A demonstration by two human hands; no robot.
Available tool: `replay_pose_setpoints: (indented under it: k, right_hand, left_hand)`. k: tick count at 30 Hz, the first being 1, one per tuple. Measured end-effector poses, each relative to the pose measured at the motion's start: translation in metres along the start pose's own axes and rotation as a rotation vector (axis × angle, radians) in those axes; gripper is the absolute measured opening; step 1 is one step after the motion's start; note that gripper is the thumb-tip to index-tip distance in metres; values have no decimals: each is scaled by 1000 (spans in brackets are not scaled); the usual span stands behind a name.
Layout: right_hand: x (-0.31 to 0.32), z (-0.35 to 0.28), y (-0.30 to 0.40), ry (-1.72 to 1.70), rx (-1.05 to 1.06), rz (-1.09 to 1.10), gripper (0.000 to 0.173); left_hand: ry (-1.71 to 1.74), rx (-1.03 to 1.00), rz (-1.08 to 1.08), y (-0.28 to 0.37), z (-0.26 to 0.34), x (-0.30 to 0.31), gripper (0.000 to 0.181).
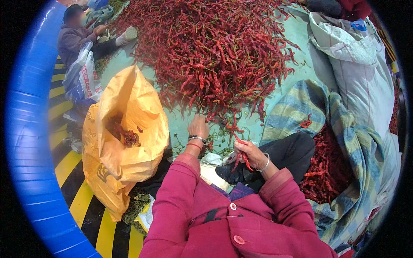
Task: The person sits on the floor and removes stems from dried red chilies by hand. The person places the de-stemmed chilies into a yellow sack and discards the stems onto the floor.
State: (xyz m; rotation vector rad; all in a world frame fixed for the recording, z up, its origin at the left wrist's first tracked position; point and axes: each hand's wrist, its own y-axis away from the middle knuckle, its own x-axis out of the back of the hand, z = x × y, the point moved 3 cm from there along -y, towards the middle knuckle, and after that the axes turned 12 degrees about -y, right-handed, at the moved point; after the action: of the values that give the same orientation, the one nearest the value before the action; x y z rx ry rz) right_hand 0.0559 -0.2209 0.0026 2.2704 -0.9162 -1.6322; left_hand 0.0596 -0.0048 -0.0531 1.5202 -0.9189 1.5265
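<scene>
A large heap of dried red chillies (219,58) with green stems spreads over a pale green sheet (179,124) before me. My left hand (198,126) is at the near edge of the heap, back of the hand up. Its fingertips are hidden, so I cannot tell whether they hold anything. My right hand (251,154) grips a few red chillies (243,160), some poking out past the fingers. Between and below the hands lie loose green chilli stems (222,138).
At left stands an opened orange sack (142,106) with some chilli pieces inside. On the right, a checked cloth (293,100) surrounds more red chillies (329,171), beside a tall white woven sack (361,80). Another person (75,35) sits at upper left, near a blue padded edge (29,129).
</scene>
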Motion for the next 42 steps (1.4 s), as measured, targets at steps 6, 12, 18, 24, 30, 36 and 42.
replay_pose_setpoints:
  k: [6, 12, 18, 24, 30, 36, 42]
  right_hand:
    - [16, 6, -6, -203, 42, 83, 20]
    - [13, 23, -9, -161, 34, 105, 14]
    - [-23, 35, -4, 147, 186, 134, 16]
    - [-28, 34, 1, 237, 352, 242, 16]
    - [-21, 34, -2, 89, 200, 205, 12]
    - [8, 13, -5, -155, 255, 258, 12]
    - [6, -10, 7, -226, 342, 206, 13]
  left_hand:
    - [833, 125, -643, 47, -25, -2, 17]
    - [1467, 372, -889, 105, -9, 57, 19]
    - [1361, 161, -940, 133, 12, 55, 18]
    - [1302, 287, -856, 135, 14, 56, 17]
    - [997, -579, -281, 133, 22, 80, 18]
    - [834, -681, -512, 118, 37, 90, 17]
    - [178, -150, -33, 37, 9, 36, 13]
